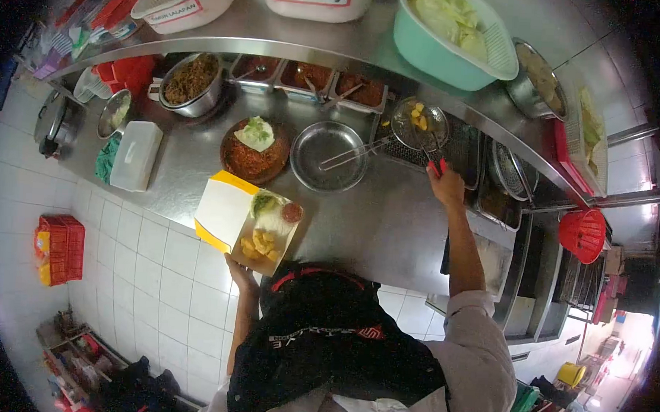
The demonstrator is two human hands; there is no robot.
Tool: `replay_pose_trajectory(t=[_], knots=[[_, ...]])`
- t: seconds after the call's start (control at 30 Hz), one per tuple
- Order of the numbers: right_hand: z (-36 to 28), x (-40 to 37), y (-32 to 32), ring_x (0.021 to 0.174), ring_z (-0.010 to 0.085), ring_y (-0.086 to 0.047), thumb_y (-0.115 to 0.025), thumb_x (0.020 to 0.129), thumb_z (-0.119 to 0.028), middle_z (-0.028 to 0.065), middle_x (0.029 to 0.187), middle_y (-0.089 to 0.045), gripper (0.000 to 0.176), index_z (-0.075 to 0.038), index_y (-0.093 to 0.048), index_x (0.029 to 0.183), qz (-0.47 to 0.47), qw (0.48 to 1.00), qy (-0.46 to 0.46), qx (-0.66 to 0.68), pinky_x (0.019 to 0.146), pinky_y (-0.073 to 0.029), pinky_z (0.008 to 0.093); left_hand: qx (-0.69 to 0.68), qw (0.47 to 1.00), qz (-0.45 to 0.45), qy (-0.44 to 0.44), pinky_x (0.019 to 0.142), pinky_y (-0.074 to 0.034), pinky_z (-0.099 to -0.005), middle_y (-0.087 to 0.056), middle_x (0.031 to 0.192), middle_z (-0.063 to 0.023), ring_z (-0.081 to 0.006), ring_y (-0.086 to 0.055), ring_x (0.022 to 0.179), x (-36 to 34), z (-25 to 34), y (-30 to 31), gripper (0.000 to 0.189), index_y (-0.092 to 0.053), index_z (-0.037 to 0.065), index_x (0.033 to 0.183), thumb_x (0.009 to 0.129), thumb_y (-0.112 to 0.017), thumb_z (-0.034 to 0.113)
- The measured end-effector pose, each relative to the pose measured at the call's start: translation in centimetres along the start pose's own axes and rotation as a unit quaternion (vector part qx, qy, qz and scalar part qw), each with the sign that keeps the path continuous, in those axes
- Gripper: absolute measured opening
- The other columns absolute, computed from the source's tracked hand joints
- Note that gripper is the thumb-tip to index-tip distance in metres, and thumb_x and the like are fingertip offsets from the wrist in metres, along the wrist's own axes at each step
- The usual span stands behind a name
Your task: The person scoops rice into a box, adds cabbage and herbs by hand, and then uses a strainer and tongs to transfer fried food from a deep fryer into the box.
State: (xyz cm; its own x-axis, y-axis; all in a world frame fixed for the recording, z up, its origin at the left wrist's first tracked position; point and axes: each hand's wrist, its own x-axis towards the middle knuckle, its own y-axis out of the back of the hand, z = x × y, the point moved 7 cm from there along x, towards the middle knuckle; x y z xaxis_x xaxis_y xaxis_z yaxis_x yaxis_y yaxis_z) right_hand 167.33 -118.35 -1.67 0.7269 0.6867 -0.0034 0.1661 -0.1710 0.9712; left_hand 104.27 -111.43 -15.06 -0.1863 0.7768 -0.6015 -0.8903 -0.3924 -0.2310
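Observation:
My left hand (pixel 241 273) supports an open yellow and white food box (pixel 225 212) from below, near the counter's front edge. Inside the box lie fried golden pieces (pixel 259 245), white rice (pixel 275 222), green garnish and a small cup of red sauce (pixel 292 212). On the right, my right hand (pixel 446 185) is closed round the red handle of tongs (pixel 435 156). The tongs' tips reach into a round strainer (pixel 404 137) holding yellow fried pieces (pixel 419 117). The strainer rests over a dark rack.
A metal pan (pixel 328 177) and a stone plate of red sambal (pixel 232 152) sit on the steel counter (pixel 336 229). Behind them are sauce trays (pixel 307 76) and a noodle bowl (pixel 191 85). An overhead shelf (pixel 294 41) carries baskets, including a green one (pixel 457 62).

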Motion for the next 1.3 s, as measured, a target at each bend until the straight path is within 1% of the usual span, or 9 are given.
replay_pose_trajectory(t=[0.13, 0.23, 0.33, 0.53, 0.6, 0.73, 0.9, 1.1, 1.3], knots=[[-2.4, -0.2, 0.7, 0.100, 0.0433, -0.064, -0.047, 0.093, -0.060, 0.0247, 0.106, -0.068, 0.061, -0.006, -0.062, 0.118, -0.009, 1.000, 0.000, -0.018, 0.089, -0.050, 0.0522, -0.008, 0.999, -0.031, -0.013, 0.108, -0.036, -0.0446, -0.043, 0.145, -0.0120, -0.0275, -0.043, 0.132, -0.1, 0.0, -0.1, 0.068, -0.036, 0.006, 0.145, 0.101, -0.030, 0.058], [-2.6, 0.2, 0.3, 0.100, 0.0417, -0.065, -0.048, 0.093, -0.058, 0.0212, 0.104, -0.069, 0.057, -0.007, -0.066, 0.112, -0.054, 0.998, -0.025, -0.039, 0.088, -0.050, 0.0503, -0.013, 0.999, -0.045, -0.016, 0.108, -0.035, -0.0450, -0.042, 0.147, -0.0116, -0.0281, -0.042, 0.133, 0.9, -0.6, 0.5, 0.069, -0.035, 0.007, 0.146, 0.101, -0.030, 0.058], [-2.1, 0.1, -0.5, 0.096, 0.0396, -0.066, -0.051, 0.093, -0.055, 0.0188, 0.101, -0.070, 0.052, -0.008, -0.069, 0.107, 0.010, 0.998, 0.041, 0.050, 0.085, -0.051, 0.0487, -0.004, 0.999, -0.045, -0.018, 0.108, -0.035, -0.0462, -0.041, 0.148, -0.0112, -0.0297, -0.042, 0.133, 1.1, -0.7, 0.9, 0.069, -0.035, 0.007, 0.146, 0.101, -0.031, 0.059], [-0.9, -3.5, 1.0, 0.070, 0.0329, -0.060, -0.053, 0.093, -0.058, 0.0175, 0.077, -0.062, 0.058, -0.002, -0.065, 0.101, 0.005, 0.981, 0.048, 0.187, 0.065, -0.044, 0.0423, 0.003, 1.000, -0.018, 0.022, 0.101, -0.042, -0.0491, -0.042, 0.146, -0.0111, -0.0321, -0.044, 0.129, 0.1, -0.5, 0.4, 0.069, -0.036, 0.012, 0.146, 0.099, -0.032, 0.063], [-3.1, -6.6, 4.1, 0.080, 0.0270, -0.067, -0.056, 0.094, -0.051, 0.0116, 0.085, -0.069, 0.045, -0.010, -0.068, 0.108, -0.063, 0.985, 0.010, 0.158, 0.073, -0.050, 0.0372, 0.006, 0.999, -0.028, 0.041, 0.097, -0.045, -0.0486, -0.044, 0.144, -0.0110, -0.0319, -0.047, 0.127, 0.3, -0.8, 0.7, 0.068, -0.037, 0.014, 0.146, 0.098, -0.032, 0.063], [-6.4, -13.3, 4.7, 0.069, 0.0187, -0.062, -0.062, 0.094, -0.041, 0.0077, 0.079, -0.066, 0.040, -0.004, -0.065, 0.109, -0.124, 0.952, 0.107, 0.260, 0.066, -0.049, 0.0345, -0.002, 0.999, -0.030, 0.034, 0.091, -0.048, -0.0440, -0.047, 0.139, -0.0104, -0.0294, -0.050, 0.120, 1.0, -2.0, 0.9, 0.073, -0.041, 0.015, 0.143, 0.094, -0.037, 0.069], [-15.0, -21.7, 4.4, 0.073, 0.0226, -0.067, -0.069, 0.090, -0.033, 0.0124, 0.086, -0.070, 0.039, -0.003, -0.063, 0.115, -0.281, 0.905, 0.183, 0.263, 0.067, -0.052, 0.0346, -0.033, 0.998, -0.052, 0.020, 0.097, -0.048, -0.0429, -0.052, 0.136, -0.0130, -0.0290, -0.055, 0.120, 1.3, -2.0, 0.5, 0.068, -0.040, 0.009, 0.142, 0.099, -0.034, 0.060], [-21.4, -27.0, -1.8, 0.082, 0.0376, -0.069, -0.065, 0.089, -0.045, 0.0190, 0.092, -0.070, 0.050, -0.005, -0.060, 0.117, -0.286, 0.870, 0.368, 0.158, 0.071, -0.055, 0.0450, -0.099, 0.992, -0.069, -0.024, 0.096, -0.048, -0.0412, -0.052, 0.136, -0.0123, -0.0277, -0.055, 0.120, 1.2, -2.1, -0.3, 0.068, -0.041, 0.009, 0.141, 0.098, -0.037, 0.061], [-22.8, -26.8, -2.0, 0.090, 0.0398, -0.067, -0.064, 0.088, -0.047, 0.0193, 0.101, -0.069, 0.054, -0.005, -0.057, 0.121, -0.290, 0.872, 0.384, 0.094, 0.081, -0.052, 0.0473, -0.139, 0.989, -0.050, -0.019, 0.096, -0.048, -0.0417, -0.053, 0.133, -0.0113, -0.0273, -0.056, 0.117, 1.2, -1.8, -0.5, 0.067, -0.042, 0.008, 0.139, 0.098, -0.039, 0.061]])
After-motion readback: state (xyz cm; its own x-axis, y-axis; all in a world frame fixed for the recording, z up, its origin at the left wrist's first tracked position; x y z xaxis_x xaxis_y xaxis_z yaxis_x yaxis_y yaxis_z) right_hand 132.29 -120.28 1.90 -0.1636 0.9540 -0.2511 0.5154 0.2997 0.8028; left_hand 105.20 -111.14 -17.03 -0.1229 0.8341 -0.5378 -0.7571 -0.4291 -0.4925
